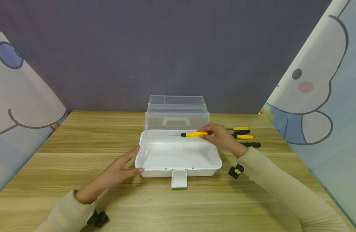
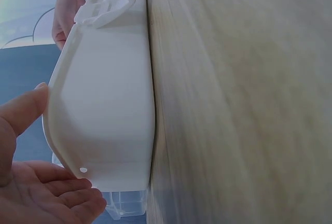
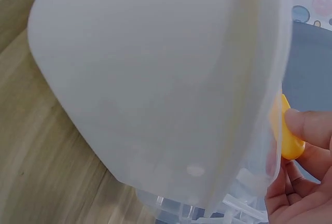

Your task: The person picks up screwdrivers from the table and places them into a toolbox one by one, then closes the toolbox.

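A white plastic box (image 1: 178,173) stands on the table with its clear lid (image 1: 177,108) raised at the back and its front latch (image 1: 179,179) hanging down. My right hand (image 1: 219,137) pinches the yellow handle of a screwdriver (image 1: 192,134) over the box's back right part, its thin shaft pointing left. In the right wrist view the handle's end (image 3: 293,136) shows between thumb and fingers, partly behind the box wall. My left hand (image 1: 120,169) touches the box's left end, thumb at the front rim and fingers spread along the side; the left wrist view shows them relaxed (image 2: 57,190).
Right of the box lie several more screwdrivers: a yellow one (image 1: 240,128) at the back, a black one (image 1: 242,132), another yellow one (image 1: 245,137) and a black handle (image 1: 252,144) nearer. A dark panel (image 1: 178,58) rises behind the wooden table (image 1: 93,138).
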